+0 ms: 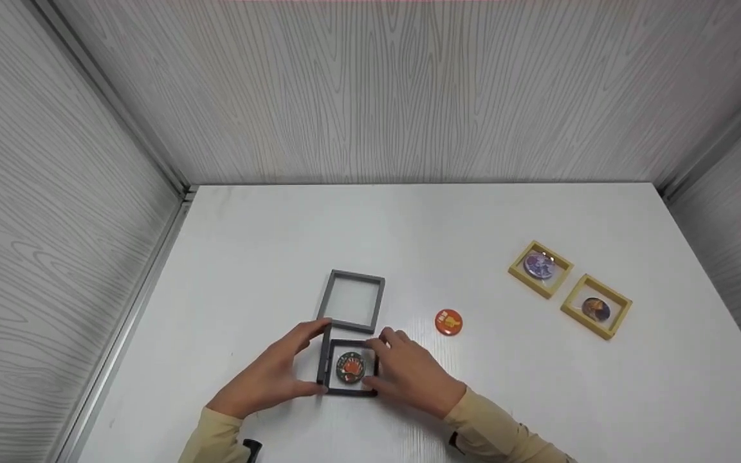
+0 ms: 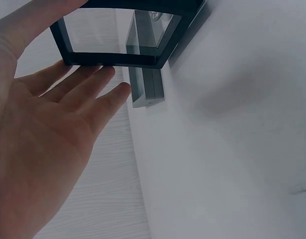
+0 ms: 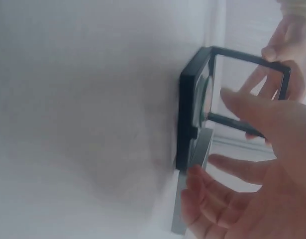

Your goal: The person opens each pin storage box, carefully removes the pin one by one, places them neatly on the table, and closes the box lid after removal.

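Observation:
A black display case (image 1: 353, 393) with clear film panels stands hinged apart on the table. Inside its lower half lies a round badge (image 1: 350, 368), dark green with an orange paw. My left hand (image 1: 274, 373) holds the raised half (image 2: 113, 59) by opposite edges, thumb on one side and fingertips on the other. The right hand (image 1: 412, 373) is at the lower half's right side, its thumb (image 3: 242, 102) near the badge and its other fingers, loosely bent, by the case's corner. Just beyond the case lies a grey frame (image 1: 378, 302).
An orange round badge (image 1: 449, 322) lies to the right of the hands. Farther right are two yellow display cases, one holding a purple badge (image 1: 539, 265), the other a dark one with orange (image 1: 595, 310). Wood-grain panels (image 1: 370, 96) border the white table (image 1: 267, 238).

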A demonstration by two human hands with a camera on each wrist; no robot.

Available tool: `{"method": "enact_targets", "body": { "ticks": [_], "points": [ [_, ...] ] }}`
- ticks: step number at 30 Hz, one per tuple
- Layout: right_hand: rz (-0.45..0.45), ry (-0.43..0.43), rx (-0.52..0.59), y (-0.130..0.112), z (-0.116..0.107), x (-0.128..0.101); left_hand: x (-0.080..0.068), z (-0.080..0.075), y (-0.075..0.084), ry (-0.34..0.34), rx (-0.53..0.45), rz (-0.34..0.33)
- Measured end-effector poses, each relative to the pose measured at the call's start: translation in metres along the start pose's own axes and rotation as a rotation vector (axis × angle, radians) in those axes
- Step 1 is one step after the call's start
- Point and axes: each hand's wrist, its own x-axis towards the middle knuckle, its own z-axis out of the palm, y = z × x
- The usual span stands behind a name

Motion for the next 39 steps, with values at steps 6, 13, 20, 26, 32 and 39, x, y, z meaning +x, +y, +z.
{"method": "enact_targets", "body": {
  "ticks": [6, 13, 20, 26, 32, 39],
  "points": [
    [-0.119, 0.059, -0.059, -0.015, 0.009, 0.013, 0.001, -0.002, 0.0, -0.019, 0.002, 0.005],
    [-0.155, 0.079, -0.152, -0.021, 0.024, 0.021, 0.001, -0.001, -0.001, -0.025, -0.001, 0.026],
    [-0.203, 0.098, -0.19, -0.024, 0.027, 0.023, -0.001, -0.002, -0.003, -0.027, -0.006, 0.052],
    [-0.194, 0.049, -0.092, -0.023, 0.027, 0.025, -0.001, -0.001, -0.003, -0.027, 0.012, 0.029],
    [-0.167, 0.019, 0.018, -0.02, 0.022, 0.024, -0.003, 0.001, -0.004, -0.029, 0.04, 0.022],
    [-0.121, 0.036, 0.125, -0.009, 0.002, 0.009, -0.003, 0.002, -0.004, -0.033, 0.046, 0.002]
  ]
}}
